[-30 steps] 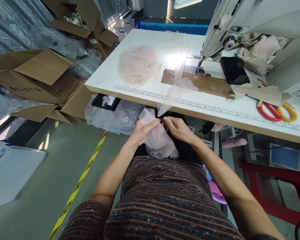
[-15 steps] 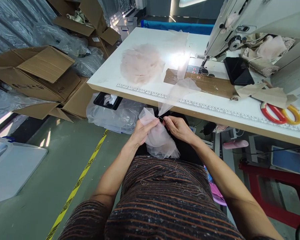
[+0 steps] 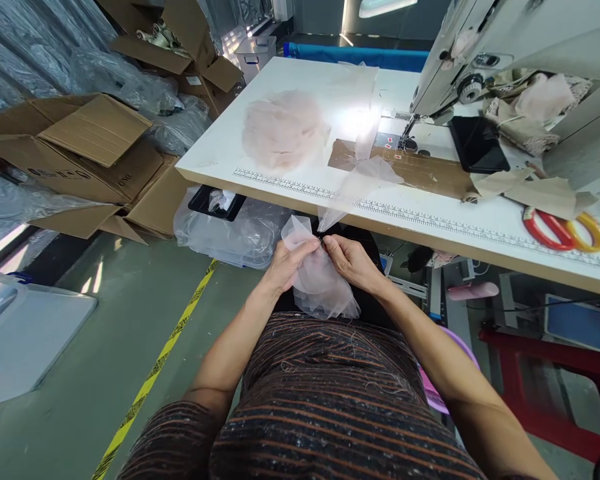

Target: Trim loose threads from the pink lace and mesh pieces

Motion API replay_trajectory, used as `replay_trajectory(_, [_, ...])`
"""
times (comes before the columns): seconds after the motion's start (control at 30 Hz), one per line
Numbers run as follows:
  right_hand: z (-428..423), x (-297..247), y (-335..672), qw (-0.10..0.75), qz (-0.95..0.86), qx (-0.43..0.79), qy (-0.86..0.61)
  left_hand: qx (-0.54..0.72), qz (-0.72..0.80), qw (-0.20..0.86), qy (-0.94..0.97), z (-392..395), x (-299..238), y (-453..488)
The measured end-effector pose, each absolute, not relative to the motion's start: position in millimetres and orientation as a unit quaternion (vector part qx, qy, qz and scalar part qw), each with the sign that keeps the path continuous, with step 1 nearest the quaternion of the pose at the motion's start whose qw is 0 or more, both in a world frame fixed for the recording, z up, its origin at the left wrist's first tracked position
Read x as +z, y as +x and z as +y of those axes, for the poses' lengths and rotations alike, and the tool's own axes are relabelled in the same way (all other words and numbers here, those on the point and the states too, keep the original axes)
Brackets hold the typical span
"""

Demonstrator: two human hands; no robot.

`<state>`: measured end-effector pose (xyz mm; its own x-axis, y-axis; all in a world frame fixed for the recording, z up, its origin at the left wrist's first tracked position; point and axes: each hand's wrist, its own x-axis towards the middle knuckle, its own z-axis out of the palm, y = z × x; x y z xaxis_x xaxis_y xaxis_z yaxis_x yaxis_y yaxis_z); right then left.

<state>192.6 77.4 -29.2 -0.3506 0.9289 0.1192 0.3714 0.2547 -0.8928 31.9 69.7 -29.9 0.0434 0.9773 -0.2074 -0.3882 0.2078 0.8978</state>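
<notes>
Sheer pale-pink fabric (image 3: 323, 287) hangs in folds over my lap, just in front of the table edge. My left hand (image 3: 286, 263) is closed on it, thumb pressed along its upper part. Close beside, my right hand (image 3: 351, 257) is pinched at the fabric's upper right; a small dark, thin item shows at its fingertips, too small to name. From that spot a sheer strip (image 3: 353, 190) runs up over the table edge toward the sewing machine (image 3: 415, 120). A round heap of ruffled sheer fabric (image 3: 285, 130) lies on the table.
The white table (image 3: 205, 143) carries a printed ruler along its front edge. Red-and-yellow-handled scissors (image 3: 563, 230) and a black phone-like slab (image 3: 477, 143) lie to the right. Cardboard boxes (image 3: 95, 130) stand at left. A black tray (image 3: 216, 202) sits beneath the table edge.
My right hand has moved slightly left and down, closer to my left hand at the fabric. The fabric stays in my left hand.
</notes>
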Motion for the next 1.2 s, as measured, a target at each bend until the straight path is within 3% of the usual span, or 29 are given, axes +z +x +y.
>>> replay_trajectory(0.27, [64.8, -41.6, 191.1, 0.367, -0.667, 0.453, -0.464, 0.515, 0.452, 0.646, 0.336, 65.3, -29.7, 34.7])
replay_trajectory(0.47, [38.8, -56.4, 210.7, 0.302, -0.676, 0.504, -0.445, 0.472, 0.504, 0.602, 0.401, 56.5, -54.4, 35.9])
replay_trajectory(0.6, [28.8, -68.7, 231.7, 0.223, -0.713, 0.455, -0.485, 0.379, 0.547, 0.444, 0.6, 57.8, -73.0, 29.2])
replay_trajectory(0.7, [28.4, -72.4, 242.6, 0.198, -0.744, 0.346, -0.536, 0.392, 0.559, 0.318, 0.658, 67.1, -64.6, 24.0])
replay_trajectory(0.8, [32.7, -62.8, 244.9, 0.246, -0.748, 0.297, -0.541, 0.434, 0.542, 0.304, 0.652, 79.8, -41.0, 26.1])
replay_trajectory(0.97, [36.3, -22.8, 238.1, 0.387, -0.712, 0.326, -0.488, 0.486, 0.496, 0.27, 0.667, 84.2, -10.1, 42.7])
replay_trajectory(1.07, [36.2, -6.0, 232.8, 0.454, -0.682, 0.311, -0.482, 0.413, 0.421, 0.235, 0.773, 68.2, -10.6, 52.5])
replay_trajectory(1.2, [42.2, -6.3, 224.6, 0.446, -0.636, 0.246, -0.58, 0.308, 0.302, 0.151, 0.889, 36.4, -23.6, 62.2])
